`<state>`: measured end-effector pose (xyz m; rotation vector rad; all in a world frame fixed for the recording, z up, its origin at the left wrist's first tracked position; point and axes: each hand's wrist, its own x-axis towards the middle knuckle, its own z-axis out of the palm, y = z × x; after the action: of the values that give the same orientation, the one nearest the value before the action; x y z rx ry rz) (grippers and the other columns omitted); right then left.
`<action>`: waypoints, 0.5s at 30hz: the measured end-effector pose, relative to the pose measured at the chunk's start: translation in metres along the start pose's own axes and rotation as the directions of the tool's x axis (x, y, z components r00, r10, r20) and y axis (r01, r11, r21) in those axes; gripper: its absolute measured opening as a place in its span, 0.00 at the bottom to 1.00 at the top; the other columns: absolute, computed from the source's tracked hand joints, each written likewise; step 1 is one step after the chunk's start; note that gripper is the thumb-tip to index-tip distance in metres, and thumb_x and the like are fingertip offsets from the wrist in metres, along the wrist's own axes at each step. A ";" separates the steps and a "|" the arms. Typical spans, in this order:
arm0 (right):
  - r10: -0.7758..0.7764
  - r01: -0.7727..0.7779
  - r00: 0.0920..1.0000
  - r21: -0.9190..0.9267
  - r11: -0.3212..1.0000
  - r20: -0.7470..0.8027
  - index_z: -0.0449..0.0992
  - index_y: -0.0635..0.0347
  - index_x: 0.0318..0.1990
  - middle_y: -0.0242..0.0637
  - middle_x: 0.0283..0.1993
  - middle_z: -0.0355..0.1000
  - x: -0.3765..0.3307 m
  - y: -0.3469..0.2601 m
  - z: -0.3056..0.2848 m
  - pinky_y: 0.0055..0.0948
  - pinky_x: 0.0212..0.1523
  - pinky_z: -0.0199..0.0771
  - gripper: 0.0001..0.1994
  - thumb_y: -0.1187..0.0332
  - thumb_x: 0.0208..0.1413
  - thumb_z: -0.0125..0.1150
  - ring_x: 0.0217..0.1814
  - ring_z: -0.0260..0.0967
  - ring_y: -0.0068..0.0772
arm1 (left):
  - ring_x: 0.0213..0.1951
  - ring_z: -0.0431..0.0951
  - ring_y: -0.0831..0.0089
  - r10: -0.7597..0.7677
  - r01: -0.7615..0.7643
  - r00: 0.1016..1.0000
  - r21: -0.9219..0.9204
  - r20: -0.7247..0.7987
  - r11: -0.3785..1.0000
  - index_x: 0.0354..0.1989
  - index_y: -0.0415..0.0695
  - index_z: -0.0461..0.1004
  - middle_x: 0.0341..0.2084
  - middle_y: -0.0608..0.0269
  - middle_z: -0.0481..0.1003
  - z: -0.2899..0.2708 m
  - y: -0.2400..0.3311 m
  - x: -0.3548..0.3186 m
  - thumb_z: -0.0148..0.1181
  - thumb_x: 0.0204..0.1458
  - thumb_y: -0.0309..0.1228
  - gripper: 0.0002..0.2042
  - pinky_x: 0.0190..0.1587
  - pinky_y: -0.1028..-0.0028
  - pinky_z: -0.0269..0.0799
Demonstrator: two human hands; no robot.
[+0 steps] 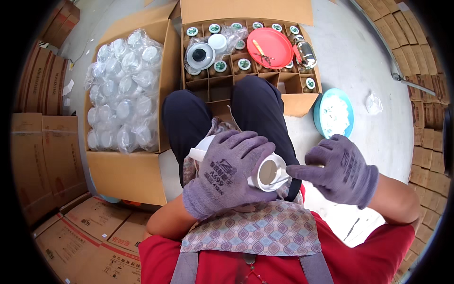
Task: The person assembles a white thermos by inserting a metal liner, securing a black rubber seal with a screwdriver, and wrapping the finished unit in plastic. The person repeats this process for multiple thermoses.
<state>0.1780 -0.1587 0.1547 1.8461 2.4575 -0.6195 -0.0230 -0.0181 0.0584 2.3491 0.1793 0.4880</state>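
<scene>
From the head camera, the gloved left hand (230,173) is gripping a white jar (265,171) over the lap; the right hand (339,169), fingers curled, is touching its mouth. Cardboard boxes (125,175) are sitting on grey concrete floor (359,61).

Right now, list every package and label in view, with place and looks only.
Open carton, left: brown, full of clear bagged lids.
Divided carton, ahead: brown cells, jars with green-white round labels.
Stacked cartons, right wall: brown.
Flat cartons, lower left: brown, dark print.
</scene>
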 end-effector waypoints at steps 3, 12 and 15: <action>-0.075 -0.011 0.979 -0.415 0.910 -0.190 0.77 0.45 0.51 0.27 0.32 0.67 0.011 0.004 -0.016 0.33 0.33 0.64 0.25 0.66 0.38 0.61 0.32 0.68 0.29 | 0.48 0.77 0.63 -0.043 0.044 0.996 0.008 -0.073 0.999 0.45 0.48 0.76 0.43 0.63 0.77 0.004 -0.001 0.001 0.73 0.31 0.55 0.33 0.56 0.58 0.65; 0.133 -0.050 0.952 -0.290 0.956 0.274 0.72 0.49 0.59 0.31 0.27 0.69 0.008 -0.004 -0.019 0.34 0.23 0.63 0.29 0.69 0.43 0.58 0.23 0.69 0.31 | 0.52 0.72 0.60 -0.074 0.074 0.997 0.018 0.004 0.997 0.50 0.43 0.72 0.46 0.57 0.73 0.015 0.004 0.007 0.70 0.35 0.51 0.34 0.58 0.55 0.62; 0.224 -0.139 0.851 -0.208 0.968 0.476 0.68 0.52 0.62 0.36 0.25 0.70 0.005 -0.006 -0.019 0.36 0.22 0.64 0.29 0.70 0.47 0.57 0.23 0.70 0.35 | 0.53 0.70 0.59 -0.093 0.092 0.995 0.038 0.039 0.995 0.50 0.41 0.71 0.47 0.55 0.72 0.024 0.012 0.010 0.70 0.34 0.49 0.34 0.58 0.55 0.62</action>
<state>0.1756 -0.1494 0.1725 1.5821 1.9148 -0.7404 -0.0041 -0.0395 0.0536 2.3722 0.2791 0.3950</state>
